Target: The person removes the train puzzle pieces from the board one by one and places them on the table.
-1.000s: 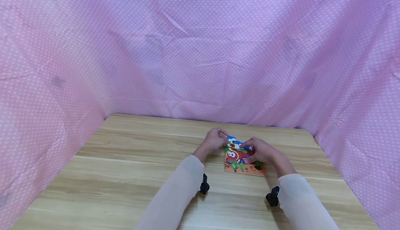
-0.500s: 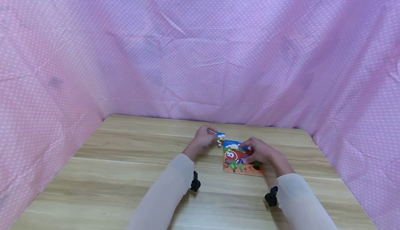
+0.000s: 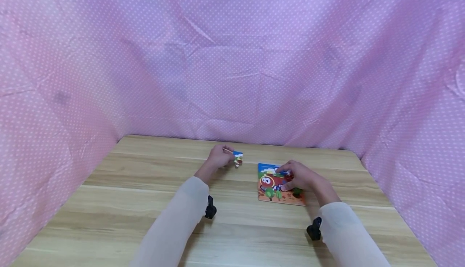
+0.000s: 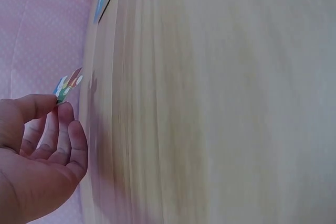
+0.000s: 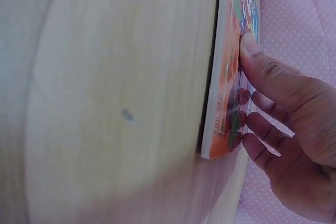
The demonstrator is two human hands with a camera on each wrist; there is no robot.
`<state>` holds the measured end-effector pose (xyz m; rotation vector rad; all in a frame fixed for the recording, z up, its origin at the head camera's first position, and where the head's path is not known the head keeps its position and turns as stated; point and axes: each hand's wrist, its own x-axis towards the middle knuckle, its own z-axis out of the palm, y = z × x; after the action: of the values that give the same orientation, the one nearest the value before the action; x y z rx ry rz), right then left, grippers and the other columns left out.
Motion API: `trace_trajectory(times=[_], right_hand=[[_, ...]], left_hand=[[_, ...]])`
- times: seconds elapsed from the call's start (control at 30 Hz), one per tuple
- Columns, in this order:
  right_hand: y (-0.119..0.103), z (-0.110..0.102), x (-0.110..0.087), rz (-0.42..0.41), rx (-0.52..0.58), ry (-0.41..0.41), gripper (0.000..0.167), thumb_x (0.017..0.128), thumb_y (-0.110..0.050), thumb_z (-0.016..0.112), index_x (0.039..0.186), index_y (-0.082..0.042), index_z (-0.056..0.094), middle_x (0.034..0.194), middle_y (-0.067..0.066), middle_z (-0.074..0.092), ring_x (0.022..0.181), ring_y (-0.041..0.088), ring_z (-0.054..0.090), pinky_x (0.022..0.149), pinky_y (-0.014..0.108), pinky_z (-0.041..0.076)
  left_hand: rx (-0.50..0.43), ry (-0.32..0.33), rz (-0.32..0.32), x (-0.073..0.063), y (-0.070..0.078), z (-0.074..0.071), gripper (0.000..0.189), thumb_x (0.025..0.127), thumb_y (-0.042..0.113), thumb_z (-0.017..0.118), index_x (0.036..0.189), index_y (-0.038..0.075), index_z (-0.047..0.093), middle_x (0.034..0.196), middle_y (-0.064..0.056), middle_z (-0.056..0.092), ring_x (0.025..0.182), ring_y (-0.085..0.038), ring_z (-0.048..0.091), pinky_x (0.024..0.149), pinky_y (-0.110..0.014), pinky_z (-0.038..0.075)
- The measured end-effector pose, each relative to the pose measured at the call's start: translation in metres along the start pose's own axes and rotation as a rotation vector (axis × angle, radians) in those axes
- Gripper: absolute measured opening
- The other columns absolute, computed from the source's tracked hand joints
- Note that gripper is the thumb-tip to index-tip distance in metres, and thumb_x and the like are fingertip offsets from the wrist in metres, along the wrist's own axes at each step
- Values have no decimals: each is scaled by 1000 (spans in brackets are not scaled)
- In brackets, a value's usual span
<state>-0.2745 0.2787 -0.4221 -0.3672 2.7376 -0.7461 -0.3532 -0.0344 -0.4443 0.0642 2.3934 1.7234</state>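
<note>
Puzzle board [image 3: 271, 188] lies under the right hand [image 3: 301, 176].
The hand is half spread and touches it; how firmly is hard to see. At ten o'clock from the board, the left hand [image 3: 219, 157] pinches a puzzle piece [image 3: 237, 159]; farther, the pink curtain [image 3: 232, 65] hangs.

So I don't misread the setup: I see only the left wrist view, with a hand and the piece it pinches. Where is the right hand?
Observer: The right hand rests on the picture board.
Operator: I see just a corner of that board. What figure is printed on it?
Observer: A red figure with big white eyes.
Operator: And which side of the board is the puzzle piece on, seen from the person's head?
Observer: In the head view, it is to the left of the board.
</note>
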Motion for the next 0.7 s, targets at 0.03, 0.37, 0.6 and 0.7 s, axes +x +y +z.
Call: trace_trajectory(times=[0.03,0.37,0.6,0.7], right_hand=[[0,0,0,-4,-3,1,51,84,-25,86,131,-20,69,140,14,52,128,38,48,110,64,37],[2,1,-1,-16,-17,12,50,84,-27,86,131,-21,69,142,15,52,130,39,47,110,64,37],[3,2,-1,-3,-25,10,50,84,-27,86,131,-23,69,142,14,52,131,39,46,110,65,36],[2,2,-1,3,-23,10,50,84,-28,86,131,-23,69,143,15,51,131,40,46,110,65,36]], left_hand=[[-1,4,-6,1,-1,-3,24,92,1,69,116,5,63,101,-10,70,83,-20,65,66,-27,52],[33,51,-24,-4,-12,-40,25,93,0,66,117,2,62,101,-13,70,82,-20,64,67,-27,51],[39,67,-43,-6,-21,-75,25,93,-2,66,118,1,61,104,-14,68,84,-20,64,70,-27,53],[37,72,-50,-9,-24,-90,26,93,-3,65,118,0,60,106,-15,67,84,-20,64,72,-27,54]])
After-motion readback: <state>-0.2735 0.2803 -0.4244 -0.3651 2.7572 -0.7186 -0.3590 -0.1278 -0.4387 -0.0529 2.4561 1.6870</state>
